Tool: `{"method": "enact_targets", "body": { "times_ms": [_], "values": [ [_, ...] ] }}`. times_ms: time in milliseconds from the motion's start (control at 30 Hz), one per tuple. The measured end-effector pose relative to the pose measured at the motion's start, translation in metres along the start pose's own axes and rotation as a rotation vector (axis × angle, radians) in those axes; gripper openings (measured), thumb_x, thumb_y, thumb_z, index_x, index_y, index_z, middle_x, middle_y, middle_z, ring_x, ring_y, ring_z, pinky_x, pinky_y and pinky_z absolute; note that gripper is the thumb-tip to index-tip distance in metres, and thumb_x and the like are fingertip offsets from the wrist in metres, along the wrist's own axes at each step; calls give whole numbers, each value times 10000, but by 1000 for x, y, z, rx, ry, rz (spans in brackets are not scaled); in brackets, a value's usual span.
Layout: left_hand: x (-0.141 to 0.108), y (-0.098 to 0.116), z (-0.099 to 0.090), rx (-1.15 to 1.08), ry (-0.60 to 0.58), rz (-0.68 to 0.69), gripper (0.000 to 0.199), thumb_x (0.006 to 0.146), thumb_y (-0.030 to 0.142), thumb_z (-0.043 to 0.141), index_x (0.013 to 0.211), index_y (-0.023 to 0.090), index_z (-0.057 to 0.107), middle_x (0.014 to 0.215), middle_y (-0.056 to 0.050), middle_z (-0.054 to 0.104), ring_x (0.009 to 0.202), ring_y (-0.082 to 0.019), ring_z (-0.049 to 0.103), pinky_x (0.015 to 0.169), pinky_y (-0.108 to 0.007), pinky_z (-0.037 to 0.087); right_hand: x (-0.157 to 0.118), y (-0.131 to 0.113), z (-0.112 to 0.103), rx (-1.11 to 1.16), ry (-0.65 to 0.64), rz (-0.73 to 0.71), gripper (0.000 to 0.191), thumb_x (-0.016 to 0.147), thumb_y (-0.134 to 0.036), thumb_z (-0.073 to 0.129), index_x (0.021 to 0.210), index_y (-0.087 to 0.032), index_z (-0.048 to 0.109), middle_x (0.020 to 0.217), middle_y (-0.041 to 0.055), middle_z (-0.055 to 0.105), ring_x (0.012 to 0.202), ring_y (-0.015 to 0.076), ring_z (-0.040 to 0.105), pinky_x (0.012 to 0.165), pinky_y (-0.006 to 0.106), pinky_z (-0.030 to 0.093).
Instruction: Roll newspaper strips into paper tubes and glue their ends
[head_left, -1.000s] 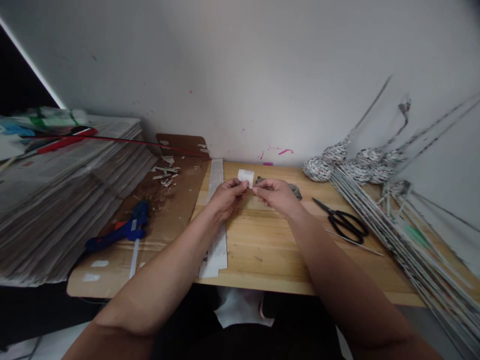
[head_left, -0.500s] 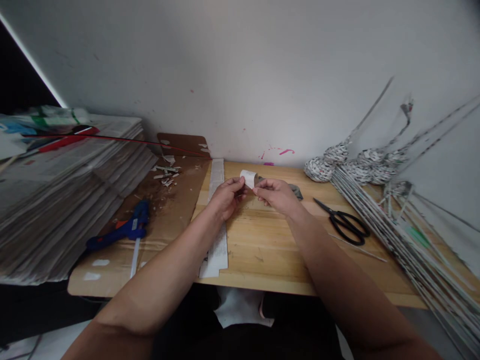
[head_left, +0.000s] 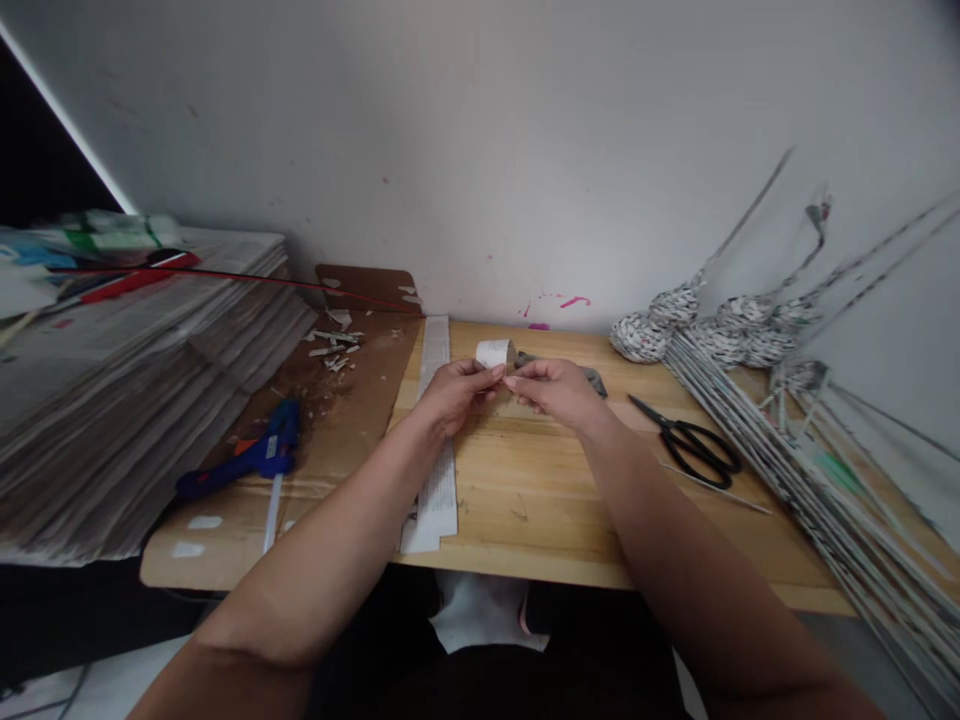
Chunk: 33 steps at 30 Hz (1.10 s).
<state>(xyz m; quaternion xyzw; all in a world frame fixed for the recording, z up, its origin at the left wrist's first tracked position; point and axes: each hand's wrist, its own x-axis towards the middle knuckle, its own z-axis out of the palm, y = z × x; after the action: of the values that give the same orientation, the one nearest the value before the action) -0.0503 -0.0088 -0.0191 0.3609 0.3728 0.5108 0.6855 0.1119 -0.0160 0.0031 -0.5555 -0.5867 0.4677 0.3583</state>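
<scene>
A short strip of printed white paper (head_left: 493, 352), curled into a loop, stands up between my two hands above the wooden table. My left hand (head_left: 459, 388) pinches its lower edge between thumb and fingers. Close beside it, my right hand (head_left: 551, 388) is closed with thumb and forefinger together at the strip's right lower end. The fingertips of both hands nearly meet. Partly hidden behind my right hand lies a grey object (head_left: 594, 381) whose kind I cannot make out. Long flat paper strips (head_left: 436, 495) lie under and beside my left forearm.
Black scissors (head_left: 694, 447) and a thin stick (head_left: 720, 488) lie to the right. Beyond them are rolled newspaper rods (head_left: 757, 450) and woven paper balls (head_left: 641, 338). At left are a blue glue gun (head_left: 259, 455), paper scraps (head_left: 337, 345) on cardboard, and a tall newspaper stack (head_left: 172, 380).
My left fingers have shifted right and slightly down along the paper strip, closer to my right fingertips. The loop now stands more above my left thumb. Things on the table stay put.
</scene>
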Motion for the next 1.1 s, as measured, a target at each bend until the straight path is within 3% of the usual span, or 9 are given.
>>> {"method": "enact_targets", "body": {
  "times_ms": [167, 267, 367, 467, 533, 667, 1100],
  "values": [
    [-1, 1, 4, -65, 16, -75, 178, 659, 160, 827, 679, 99, 661, 654, -23, 630, 582, -71, 542, 529, -173, 424, 3, 5, 1, -102, 62, -136, 165, 745, -328, 697, 724, -172, 647, 603, -10, 607, 518, 99, 482, 506, 235, 357],
    [0, 3, 5, -92, 50, -113, 144, 747, 103, 747, 661, 106, 632, 633, -20, 628, 564, -65, 548, 539, -168, 445, 2, 7, 5, -226, 121, -254, 153, 783, -326, 660, 728, -185, 646, 673, 6, 652, 577, 119, 537, 558, 248, 400],
    [1, 5, 3, -121, 108, -119, 173, 807, 81, 680, 655, 109, 603, 632, -24, 633, 543, -60, 560, 543, -164, 468, -3, 6, 10, -337, 160, -402, 112, 828, -302, 630, 867, -204, 668, 815, 31, 709, 694, 151, 613, 659, 276, 452],
    [3, 6, 0, -149, 146, -111, 169, 817, 89, 674, 671, 114, 591, 638, -28, 637, 548, -68, 584, 552, -168, 493, -7, 4, 14, -478, 167, -516, 199, 861, -277, 614, 1051, -235, 656, 961, 57, 724, 843, 195, 647, 761, 315, 462],
    [5, 5, -1, -166, 153, -114, 162, 808, 99, 689, 683, 118, 589, 646, -29, 641, 559, -74, 600, 562, -171, 507, -8, 4, 15, -587, 168, -560, 195, 894, -279, 576, 1065, -247, 665, 1001, 70, 720, 917, 221, 641, 804, 335, 451],
    [7, 4, -3, -194, 157, -134, 130, 808, 104, 692, 715, 116, 603, 663, -38, 653, 568, -77, 616, 565, -166, 518, -6, 6, 14, -696, 189, -603, 208, 932, -281, 510, 1031, -251, 690, 994, 70, 715, 949, 232, 634, 819, 333, 438],
    [7, 6, -1, -241, 169, -109, 73, 795, 64, 690, 801, 120, 644, 688, -20, 667, 602, -74, 632, 593, -161, 533, -7, 5, 12, -676, 197, -566, 232, 943, -267, 472, 1060, -227, 669, 974, 70, 732, 885, 227, 652, 781, 318, 438]
  ]
}}
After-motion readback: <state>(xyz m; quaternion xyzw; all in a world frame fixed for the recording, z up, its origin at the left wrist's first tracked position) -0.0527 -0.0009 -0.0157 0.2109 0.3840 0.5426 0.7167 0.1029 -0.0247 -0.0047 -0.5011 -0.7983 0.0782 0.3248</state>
